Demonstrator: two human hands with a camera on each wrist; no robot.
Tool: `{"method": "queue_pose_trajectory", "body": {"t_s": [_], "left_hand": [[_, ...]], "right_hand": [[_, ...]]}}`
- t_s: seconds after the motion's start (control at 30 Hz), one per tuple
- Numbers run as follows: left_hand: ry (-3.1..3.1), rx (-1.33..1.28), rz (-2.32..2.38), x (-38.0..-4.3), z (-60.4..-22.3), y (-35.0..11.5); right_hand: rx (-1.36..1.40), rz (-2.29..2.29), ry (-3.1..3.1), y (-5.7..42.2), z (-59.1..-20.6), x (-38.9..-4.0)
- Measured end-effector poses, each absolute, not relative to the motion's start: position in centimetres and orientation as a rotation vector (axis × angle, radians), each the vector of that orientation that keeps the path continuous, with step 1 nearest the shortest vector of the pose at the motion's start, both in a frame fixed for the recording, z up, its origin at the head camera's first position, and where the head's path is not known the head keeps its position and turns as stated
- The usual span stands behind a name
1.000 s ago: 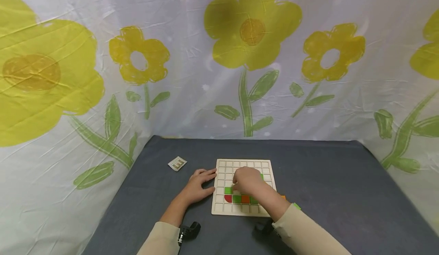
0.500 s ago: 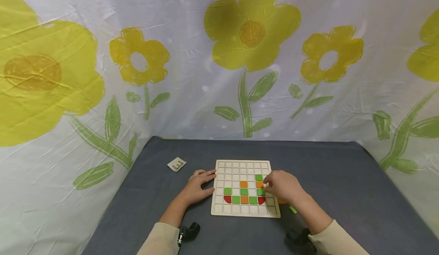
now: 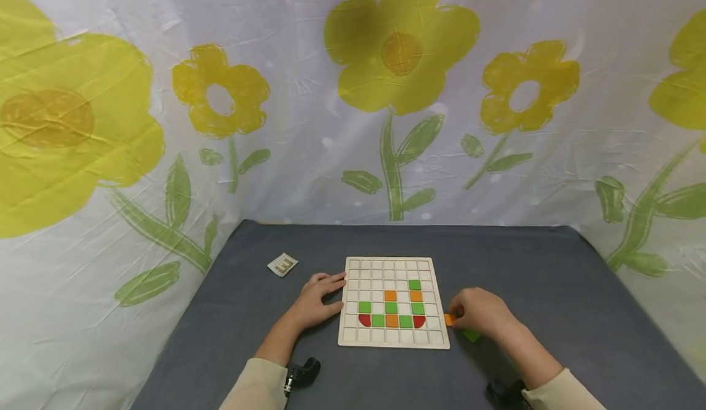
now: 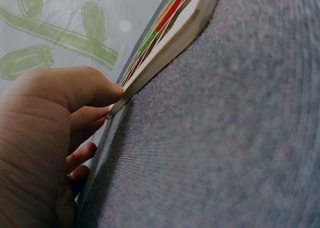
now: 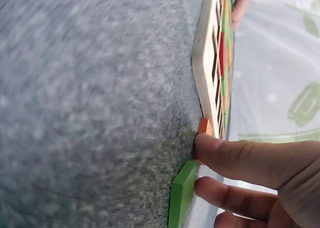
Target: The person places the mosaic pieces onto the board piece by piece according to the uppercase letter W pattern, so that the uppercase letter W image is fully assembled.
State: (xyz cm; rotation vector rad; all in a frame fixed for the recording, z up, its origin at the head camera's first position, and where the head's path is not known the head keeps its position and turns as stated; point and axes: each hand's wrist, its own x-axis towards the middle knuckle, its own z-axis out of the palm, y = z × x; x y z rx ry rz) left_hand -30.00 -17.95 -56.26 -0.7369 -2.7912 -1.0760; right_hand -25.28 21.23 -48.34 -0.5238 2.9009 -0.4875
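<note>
A pale wooden grid board (image 3: 353, 334) lies on the dark cloth. Green tiles (image 3: 391, 307), orange tiles (image 3: 391, 320) and two rounded red tiles (image 3: 364, 320) sit in its cells. At the board's left edge, my left hand (image 3: 317, 303) rests with fingers spread and the thumb touching the side. Just off the right edge, my right hand (image 3: 485, 313) pinches an orange tile (image 5: 204, 125) lying against the board; the thumb covers its middle. A loose green tile (image 5: 182, 195) lies under that hand, close to its fingers.
A small card (image 3: 283, 265) with a printed grid pattern lies at the back left of the dark cloth (image 3: 551, 287). Behind the table hangs a sheet (image 3: 309, 152) with yellow flowers.
My right hand has come off the board, moving right and down to the orange tile beside it. The upper right green and orange tiles are now uncovered. My left hand has stayed in place.
</note>
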Motion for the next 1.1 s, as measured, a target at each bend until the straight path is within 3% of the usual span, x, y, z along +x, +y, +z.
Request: {"method": "queue_pose_trajectory", "body": {"t_s": [0.53,1.1], "left_hand": [[-2.792,-0.739,-1.105,-29.9,-56.1,-18.0],[-2.784,-0.744,-1.096,-30.1,-56.3,-18.2]], "right_hand": [[-0.456,-0.655,2.945,21.5,-47.1,-26.3],[-0.743,-0.58,2.922,11.6,-44.5,-28.8]]}}
